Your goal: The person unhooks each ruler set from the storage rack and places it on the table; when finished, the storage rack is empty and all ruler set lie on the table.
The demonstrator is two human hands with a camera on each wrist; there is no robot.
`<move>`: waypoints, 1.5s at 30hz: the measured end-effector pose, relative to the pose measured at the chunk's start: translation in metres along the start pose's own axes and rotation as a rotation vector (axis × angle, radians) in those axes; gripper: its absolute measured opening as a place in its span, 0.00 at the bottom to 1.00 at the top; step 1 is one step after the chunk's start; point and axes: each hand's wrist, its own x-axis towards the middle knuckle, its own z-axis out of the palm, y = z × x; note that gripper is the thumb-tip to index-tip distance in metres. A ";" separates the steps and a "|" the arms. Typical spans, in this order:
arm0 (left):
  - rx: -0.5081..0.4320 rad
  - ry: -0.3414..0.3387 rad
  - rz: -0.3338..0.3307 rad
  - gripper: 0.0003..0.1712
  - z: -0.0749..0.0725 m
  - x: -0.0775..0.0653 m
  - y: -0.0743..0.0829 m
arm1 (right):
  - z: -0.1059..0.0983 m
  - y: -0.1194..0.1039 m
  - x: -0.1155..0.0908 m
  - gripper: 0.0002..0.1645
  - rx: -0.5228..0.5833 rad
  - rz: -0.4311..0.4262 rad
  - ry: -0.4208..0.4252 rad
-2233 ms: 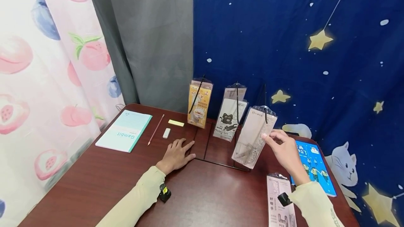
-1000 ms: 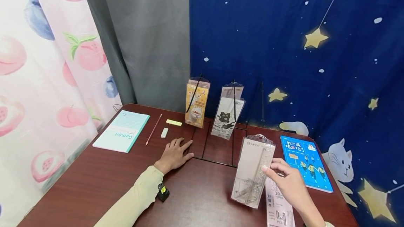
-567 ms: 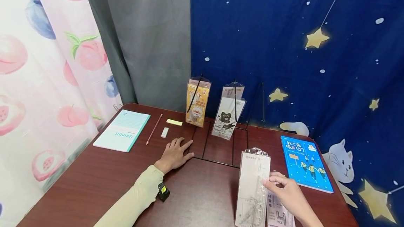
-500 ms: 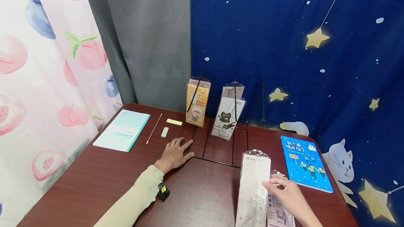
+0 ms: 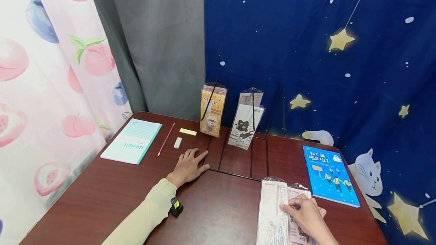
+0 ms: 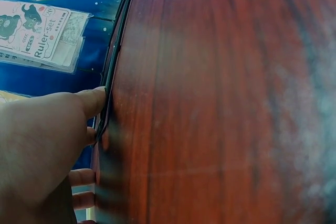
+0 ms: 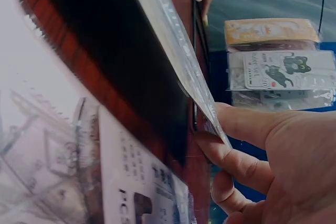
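Observation:
My right hand (image 5: 308, 214) pinches the right edge of a clear-fronted ruler set package (image 5: 272, 214) between thumb and fingers, low over the table's near right. In the right wrist view that package (image 7: 173, 35) stands edge-on between thumb and fingertips. Beside it lies a pink ruler set package (image 5: 295, 233), partly hidden by the hand. My left hand (image 5: 189, 167) rests on the table with spread fingers, its fingertips at the base of a black wire rack (image 5: 235, 175). In the left wrist view the thumb of the left hand (image 6: 42, 145) touches the wire.
An orange duck package (image 5: 212, 114) and a cat ruler set package (image 5: 243, 127) hang on the rack; its right-hand hook (image 5: 284, 112) is bare. Leftward lie a notebook (image 5: 133, 141), pencil (image 5: 167, 139), eraser (image 5: 178, 143) and yellow strip (image 5: 188, 132). A blue book (image 5: 330, 177) lies right.
My right hand has taken the ruler set package off the right hook and brought it down toward me, beside the pink package. My left hand has stayed in place.

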 end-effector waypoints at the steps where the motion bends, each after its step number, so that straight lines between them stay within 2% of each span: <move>1: -0.001 0.002 0.002 0.36 0.000 0.000 0.000 | 0.001 0.000 0.000 0.11 -0.002 0.002 0.002; 5: 0.004 -0.006 -0.003 0.36 -0.002 0.000 0.002 | 0.004 0.000 0.000 0.10 -0.020 0.019 -0.008; 12: 0.004 -0.028 -0.021 0.34 -0.013 -0.004 0.012 | 0.008 0.000 0.000 0.11 -0.038 0.061 -0.042; 18: 0.001 -0.025 -0.018 0.34 -0.011 -0.003 0.010 | 0.010 0.002 -0.002 0.17 -0.050 0.102 -0.070; 25: 0.013 -0.019 -0.010 0.35 -0.007 -0.002 0.007 | 0.012 -0.003 -0.003 0.11 -0.081 0.150 -0.072; 31: 0.023 -0.020 -0.012 0.34 -0.010 -0.003 0.010 | 0.012 -0.007 -0.005 0.13 -0.123 0.176 -0.081; 38: 0.011 -0.035 -0.026 0.34 -0.011 -0.003 0.011 | 0.009 -0.009 -0.006 0.13 -0.143 0.168 -0.073; 45: 0.000 -0.037 -0.028 0.35 -0.008 -0.002 0.008 | -0.003 -0.015 -0.001 0.16 -0.151 0.132 -0.026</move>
